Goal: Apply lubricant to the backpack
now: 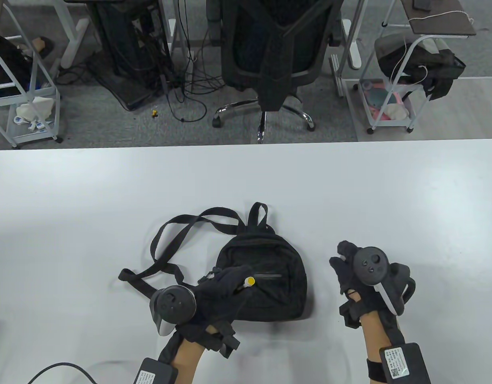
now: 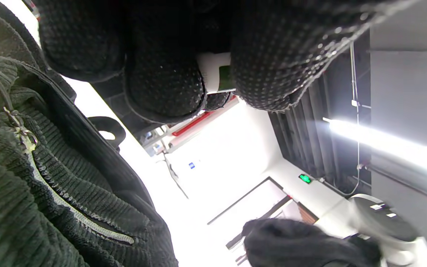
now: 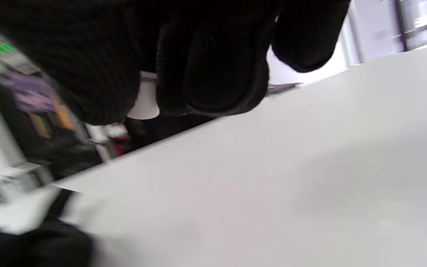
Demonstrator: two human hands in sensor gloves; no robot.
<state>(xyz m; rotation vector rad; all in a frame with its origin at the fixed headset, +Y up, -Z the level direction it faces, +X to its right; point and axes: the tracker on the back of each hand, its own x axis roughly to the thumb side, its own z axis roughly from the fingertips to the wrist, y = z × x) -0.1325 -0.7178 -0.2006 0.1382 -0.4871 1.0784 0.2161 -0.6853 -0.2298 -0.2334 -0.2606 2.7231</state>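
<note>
The fingers of the left hand pinch a small lubricant stick, yellow tip toward three o'clock, over the black backpack at the tabletop's six o'clock. The right hand hovers at the bag's three o'clock, apart from it.

In the left wrist view, fingertips clamp the white stick above the zipper. Likely the applying step; next, the tip must meet the zipper teeth.

In the right wrist view, curled fingers hold something small and white; what it is I cannot tell.

At twelve o'clock, an office chair and carts stand on grey carpet.
</note>
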